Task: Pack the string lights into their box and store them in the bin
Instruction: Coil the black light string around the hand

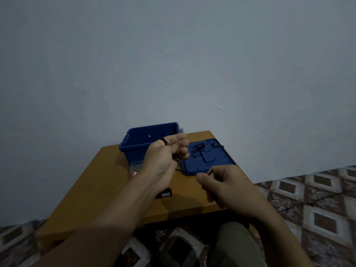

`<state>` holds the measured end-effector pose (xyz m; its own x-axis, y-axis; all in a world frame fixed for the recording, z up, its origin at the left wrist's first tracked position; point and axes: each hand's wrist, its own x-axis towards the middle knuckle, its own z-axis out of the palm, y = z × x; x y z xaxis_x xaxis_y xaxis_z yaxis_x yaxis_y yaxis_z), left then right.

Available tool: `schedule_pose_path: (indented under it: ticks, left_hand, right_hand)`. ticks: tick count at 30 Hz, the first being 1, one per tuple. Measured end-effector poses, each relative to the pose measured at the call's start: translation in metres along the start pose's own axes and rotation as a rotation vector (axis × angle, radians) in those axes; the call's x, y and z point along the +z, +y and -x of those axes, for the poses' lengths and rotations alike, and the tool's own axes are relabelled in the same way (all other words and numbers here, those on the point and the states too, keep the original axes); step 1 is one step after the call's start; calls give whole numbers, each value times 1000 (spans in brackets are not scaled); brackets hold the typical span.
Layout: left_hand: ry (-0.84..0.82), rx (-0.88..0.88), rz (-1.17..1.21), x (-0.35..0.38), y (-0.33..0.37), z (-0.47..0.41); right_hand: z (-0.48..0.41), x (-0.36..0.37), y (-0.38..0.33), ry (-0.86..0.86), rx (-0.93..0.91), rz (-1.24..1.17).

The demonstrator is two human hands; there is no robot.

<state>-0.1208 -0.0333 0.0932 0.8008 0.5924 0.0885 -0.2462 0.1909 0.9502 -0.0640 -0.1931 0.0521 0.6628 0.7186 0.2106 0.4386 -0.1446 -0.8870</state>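
Black string lights run mid-frame from a bunch wound around the curled left hand to the right hand, which pinches the cord; more cord lies on the blue lid. Winding goes best with even, lightly taut loops, kept small enough for the box below the left wrist, with the blue bin open at upper centre of the table.

The bin and its lid look like smooth blue plastic. The counter has a matt wood-look finish. The wall is matt painted plaster, the floor patterned.
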Motion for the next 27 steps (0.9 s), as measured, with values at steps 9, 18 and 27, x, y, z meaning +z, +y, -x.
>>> schedule_pose_path:
  ticks: [9,18,27]
  left_hand:
    - [-321,-188,-530,-2,4,10]
    - [-802,-444,-335,0,3,17]
    - [-1013,-633,-43,-2,8,16]
  right_hand:
    - [1,-13,-2,102,-221,-303]
    - [2,-16,-4,212,-398,-413]
    - [-6,-8,12,237,-251,-222]
